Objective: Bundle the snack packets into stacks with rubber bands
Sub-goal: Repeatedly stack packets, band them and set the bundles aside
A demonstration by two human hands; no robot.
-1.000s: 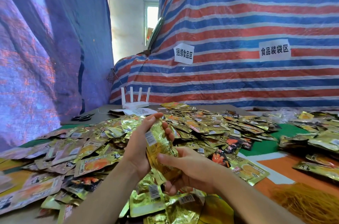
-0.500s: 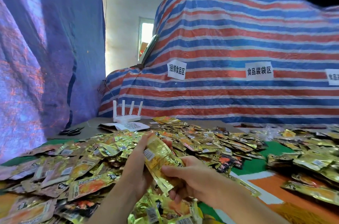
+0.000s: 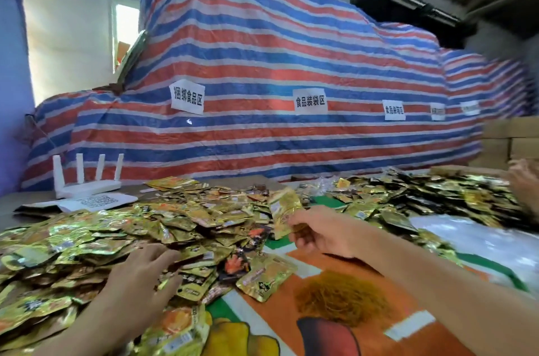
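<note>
On the packet heap (image 3: pixel 87 236), left hand (image 3: pixel 137 271) resting flat, fingers loose, right hand (image 3: pixel 323 234) pinching gold packets (image 3: pixel 284 207)

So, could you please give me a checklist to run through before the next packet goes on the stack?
1. Grip: ok; right hand pinches the stack.
2. Next pick: not ok; left hand rests on the pile, nothing lifted.
3. Bands near: ok; rubber bands lie on the mat by the right forearm.
4. Edges aligned: cannot tell; the stack is blurred.
5. Count in the stack: cannot tell.
</note>
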